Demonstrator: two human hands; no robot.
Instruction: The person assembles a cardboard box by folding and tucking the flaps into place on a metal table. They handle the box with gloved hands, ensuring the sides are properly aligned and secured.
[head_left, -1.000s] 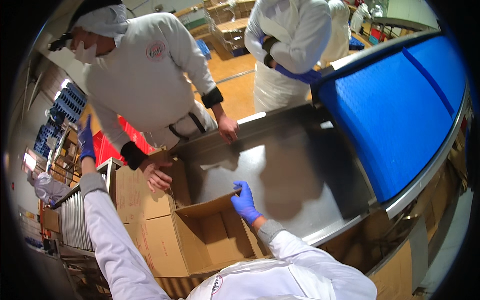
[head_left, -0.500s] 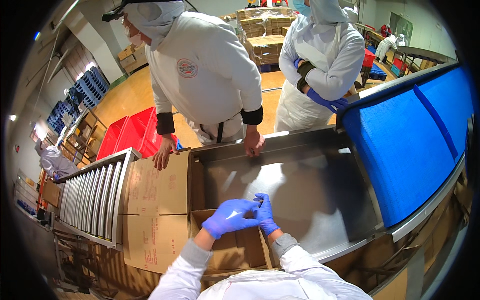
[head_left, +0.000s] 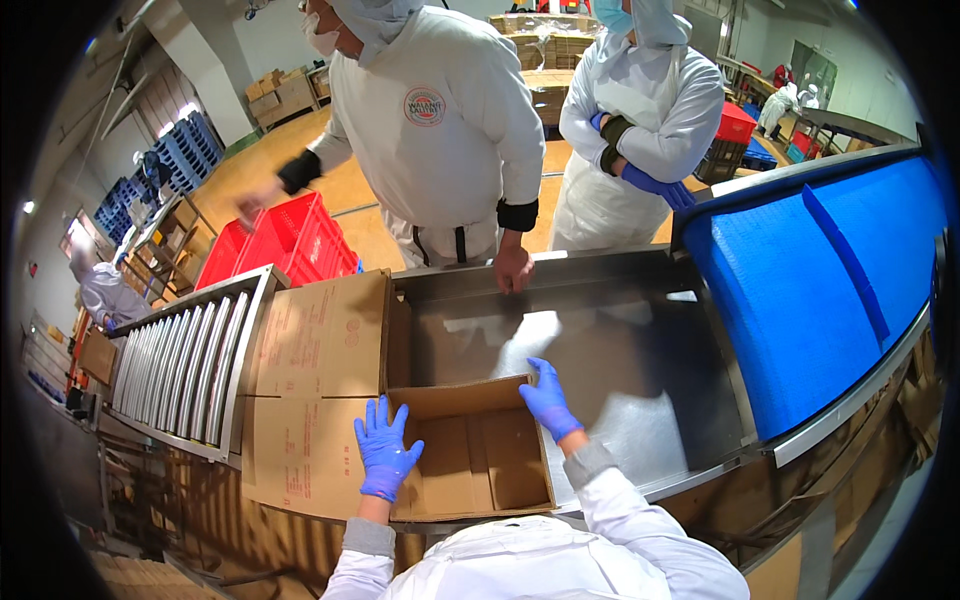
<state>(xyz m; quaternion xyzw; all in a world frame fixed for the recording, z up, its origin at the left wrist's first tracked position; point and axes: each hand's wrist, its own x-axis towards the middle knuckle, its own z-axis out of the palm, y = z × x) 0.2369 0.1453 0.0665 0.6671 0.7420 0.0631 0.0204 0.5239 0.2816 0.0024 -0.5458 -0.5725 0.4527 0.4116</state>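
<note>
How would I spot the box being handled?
Follow the metal table leftward from the blue belt. At its near left end sits an open cardboard box. Unlike the cardboard beyond it, this box lies between the left hand and right hand.

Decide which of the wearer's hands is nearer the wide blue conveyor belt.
The right hand, left of the belt; the left hand is farther left, across the open brown cardboard box.

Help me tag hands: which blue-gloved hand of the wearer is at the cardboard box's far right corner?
The right hand, at the far right corner of the cardboard box; the left hand is spread at its left edge.
</note>
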